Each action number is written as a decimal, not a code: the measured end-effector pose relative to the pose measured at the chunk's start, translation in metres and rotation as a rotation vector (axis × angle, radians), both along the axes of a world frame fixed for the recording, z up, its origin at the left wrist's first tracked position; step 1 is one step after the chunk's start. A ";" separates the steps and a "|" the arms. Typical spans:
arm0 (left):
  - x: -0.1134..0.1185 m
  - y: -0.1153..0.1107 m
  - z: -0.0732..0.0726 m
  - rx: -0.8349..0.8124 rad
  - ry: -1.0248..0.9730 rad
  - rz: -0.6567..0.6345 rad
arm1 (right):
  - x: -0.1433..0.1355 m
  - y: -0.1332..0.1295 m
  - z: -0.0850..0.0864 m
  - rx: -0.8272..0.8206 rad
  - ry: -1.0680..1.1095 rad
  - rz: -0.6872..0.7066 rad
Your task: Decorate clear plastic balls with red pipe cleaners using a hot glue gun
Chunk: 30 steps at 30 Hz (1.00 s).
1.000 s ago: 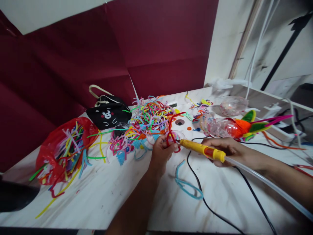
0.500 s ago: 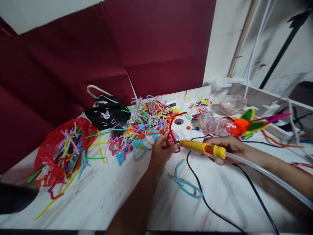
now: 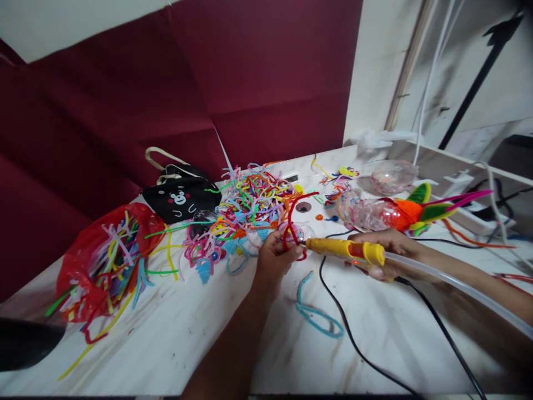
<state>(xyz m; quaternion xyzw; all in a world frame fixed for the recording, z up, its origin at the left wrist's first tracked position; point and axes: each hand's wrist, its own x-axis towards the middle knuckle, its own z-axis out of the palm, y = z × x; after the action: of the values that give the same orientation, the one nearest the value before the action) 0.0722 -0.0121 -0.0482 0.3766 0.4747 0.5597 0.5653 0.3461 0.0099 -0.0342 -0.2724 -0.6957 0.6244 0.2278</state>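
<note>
My left hand (image 3: pixel 275 253) pinches a red pipe cleaner (image 3: pixel 290 219) bent into a loop, one end sticking up to the right. In my right hand (image 3: pixel 385 247) is a yellow hot glue gun (image 3: pixel 343 250), a long clear glue stick (image 3: pixel 449 280) trailing from its back end. The gun's dark nozzle meets the red loop just by my left fingertips; whether glue is coming out is too small to tell. Behind the loop sits a clear plastic piece (image 3: pixel 305 230), partly hidden. A light blue looped pipe cleaner (image 3: pixel 320 321) lies on the table below my hands.
A big heap of coloured pipe cleaners (image 3: pixel 254 200) lies at the back. On the left are a red bag (image 3: pixel 69 278) of pipe cleaners and a black bag (image 3: pixel 160 200). A clear bottle (image 3: pixel 370 211) with orange trim lies at right. Black cable (image 3: pixel 350 341) crosses the table.
The view has shifted very slightly. Both hands hold nearly the same pose, with the glue gun's nozzle still at the red pipe cleaner.
</note>
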 end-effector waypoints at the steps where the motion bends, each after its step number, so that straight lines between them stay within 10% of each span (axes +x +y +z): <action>1: 0.000 0.000 0.000 0.005 0.000 0.003 | 0.000 0.000 0.000 0.005 0.006 0.005; 30: -0.001 -0.001 -0.001 -0.014 -0.003 -0.035 | -0.002 -0.007 0.010 -0.047 0.047 -0.082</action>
<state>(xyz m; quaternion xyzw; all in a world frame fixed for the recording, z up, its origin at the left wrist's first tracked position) 0.0709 -0.0135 -0.0496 0.3800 0.4709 0.5469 0.5785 0.3446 0.0026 -0.0245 -0.2913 -0.6636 0.6369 0.2629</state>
